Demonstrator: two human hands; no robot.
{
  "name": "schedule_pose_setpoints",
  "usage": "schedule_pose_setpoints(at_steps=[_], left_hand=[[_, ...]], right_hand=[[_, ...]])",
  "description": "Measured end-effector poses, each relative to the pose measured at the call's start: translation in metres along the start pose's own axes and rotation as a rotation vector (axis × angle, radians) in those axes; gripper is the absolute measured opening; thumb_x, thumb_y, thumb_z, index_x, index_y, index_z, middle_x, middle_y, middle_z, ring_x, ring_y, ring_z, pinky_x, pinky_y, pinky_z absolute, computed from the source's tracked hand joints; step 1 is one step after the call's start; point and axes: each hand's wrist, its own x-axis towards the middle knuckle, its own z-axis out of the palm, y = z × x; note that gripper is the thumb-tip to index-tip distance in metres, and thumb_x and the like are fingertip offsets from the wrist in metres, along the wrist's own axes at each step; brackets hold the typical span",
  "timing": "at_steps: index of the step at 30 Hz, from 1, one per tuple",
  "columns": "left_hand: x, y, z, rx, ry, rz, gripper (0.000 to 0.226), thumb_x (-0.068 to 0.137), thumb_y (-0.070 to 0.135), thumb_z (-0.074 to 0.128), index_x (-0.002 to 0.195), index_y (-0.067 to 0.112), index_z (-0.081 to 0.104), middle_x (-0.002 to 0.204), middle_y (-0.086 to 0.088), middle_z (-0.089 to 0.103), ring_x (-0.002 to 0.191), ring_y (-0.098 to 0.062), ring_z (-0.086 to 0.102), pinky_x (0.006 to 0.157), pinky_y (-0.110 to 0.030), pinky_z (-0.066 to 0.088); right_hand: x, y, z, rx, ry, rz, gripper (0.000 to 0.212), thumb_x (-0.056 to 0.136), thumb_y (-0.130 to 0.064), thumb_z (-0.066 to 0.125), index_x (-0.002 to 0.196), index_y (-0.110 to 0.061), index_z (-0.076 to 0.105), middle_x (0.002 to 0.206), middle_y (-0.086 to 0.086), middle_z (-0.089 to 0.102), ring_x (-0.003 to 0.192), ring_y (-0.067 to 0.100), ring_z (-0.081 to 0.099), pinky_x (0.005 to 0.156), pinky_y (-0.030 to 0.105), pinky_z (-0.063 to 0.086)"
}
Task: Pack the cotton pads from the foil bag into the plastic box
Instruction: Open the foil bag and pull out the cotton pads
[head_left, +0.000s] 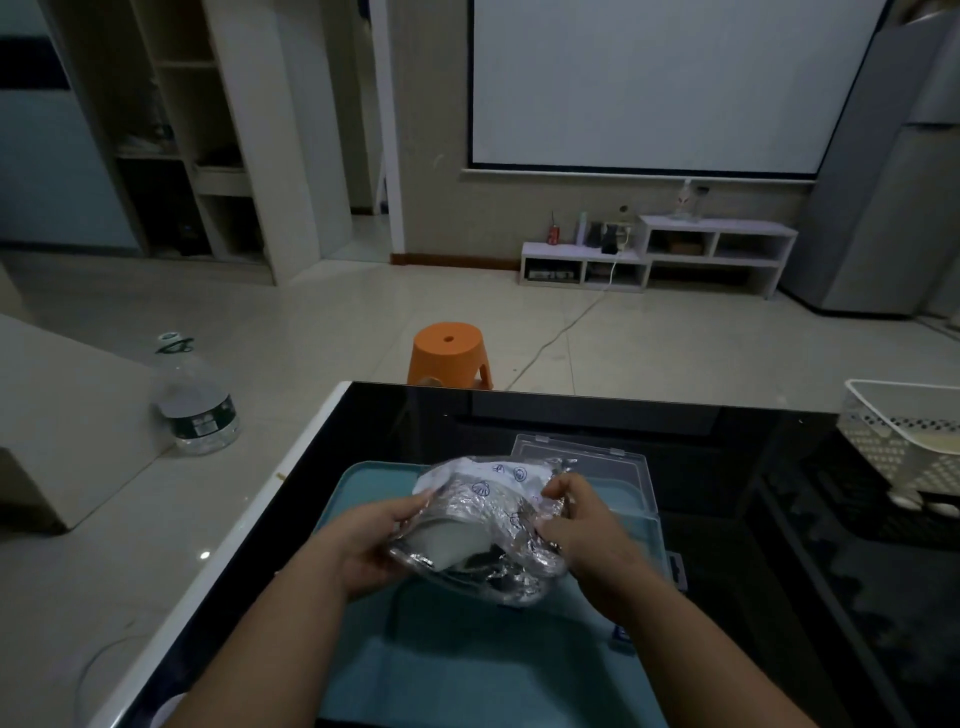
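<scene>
Both hands grip crinkled silver foil bag (488, 519) over teal tray (374, 483): left hand (371, 545) curled round left edge, right hand (582, 525) pinching right. White cotton pads (452, 540) visible inside. Clear plastic box (618, 467) just behind, lid open.

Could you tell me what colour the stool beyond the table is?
The stool is orange; head view.

Domestic living room. Noted: projector screen (644, 83) on the wall (431, 130) well beyond the fingers (563, 486), low white shelf unit (660, 254) beneath it, orange stool (449, 353) nearer, water jug (195, 410) on the tiled floor (311, 322) to their left, shelving alcove (176, 130) far left, fridge (883, 182) far right.
</scene>
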Motion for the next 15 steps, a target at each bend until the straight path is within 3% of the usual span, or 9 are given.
schedule_pose_setpoints(at_steps=[3, 6, 8, 10, 12, 15], left_hand=[[0.003, 0.002, -0.005, 0.009, 0.057, 0.070, 0.035, 0.090, -0.002, 0.054, 0.124, -0.009, 0.058, 0.100, -0.023, 0.072, 0.073, -0.030, 0.072, 0.067, -0.041, 0.061], [0.006, 0.011, -0.013, -0.034, 0.149, 0.185, 0.035, 0.088, -0.013, 0.048, 0.121, -0.005, 0.054, 0.093, -0.021, 0.069, 0.071, -0.030, 0.068, 0.054, -0.038, 0.060], [0.007, 0.015, -0.018, -0.074, 0.172, 0.233, 0.037, 0.088, -0.016, 0.045, 0.121, -0.002, 0.054, 0.094, -0.022, 0.068, 0.077, -0.031, 0.066, 0.055, -0.038, 0.060], [0.008, 0.017, -0.022, -0.103, 0.183, 0.267, 0.036, 0.088, -0.017, 0.044, 0.120, -0.002, 0.054, 0.085, -0.020, 0.071, 0.074, -0.029, 0.065, 0.057, -0.038, 0.059], [0.007, 0.018, -0.023, -0.105, 0.179, 0.289, 0.032, 0.089, -0.017, 0.043, 0.111, 0.001, 0.056, 0.072, -0.016, 0.072, 0.063, -0.024, 0.067, 0.054, -0.036, 0.058], [0.006, 0.019, -0.023, -0.100, 0.176, 0.307, 0.028, 0.089, -0.016, 0.043, 0.105, 0.003, 0.057, 0.067, -0.014, 0.072, 0.054, -0.021, 0.068, 0.050, -0.034, 0.058]], right_hand=[[0.003, -0.001, 0.000, 0.019, 0.073, 0.034, 0.021, 0.097, -0.006, 0.046, 0.113, -0.017, 0.048, 0.109, 0.021, 0.060, 0.083, 0.033, 0.065, 0.068, 0.042, 0.055], [0.009, 0.008, -0.008, -0.431, 0.266, -0.028, 0.018, 0.096, -0.010, 0.043, 0.097, -0.018, 0.059, 0.101, 0.008, 0.063, 0.085, 0.021, 0.058, 0.076, 0.040, 0.052], [0.008, 0.012, -0.010, -0.698, 0.230, -0.030, 0.028, 0.093, -0.004, 0.045, 0.094, -0.023, 0.065, 0.103, 0.002, 0.064, 0.087, 0.016, 0.057, 0.075, 0.032, 0.048], [0.008, 0.015, -0.008, -0.855, 0.134, -0.020, 0.041, 0.090, -0.002, 0.053, 0.120, -0.027, 0.063, 0.119, -0.002, 0.062, 0.102, 0.015, 0.059, 0.081, 0.027, 0.047], [0.010, 0.017, -0.005, -1.047, 0.101, -0.051, 0.048, 0.090, -0.012, 0.061, 0.134, -0.030, 0.055, 0.128, -0.003, 0.057, 0.113, 0.017, 0.058, 0.092, 0.030, 0.048], [0.013, 0.021, -0.003, -1.302, 0.112, -0.129, 0.027, 0.094, -0.027, 0.060, 0.119, -0.029, 0.068, 0.123, 0.001, 0.057, 0.105, 0.020, 0.061, 0.092, 0.032, 0.048]])
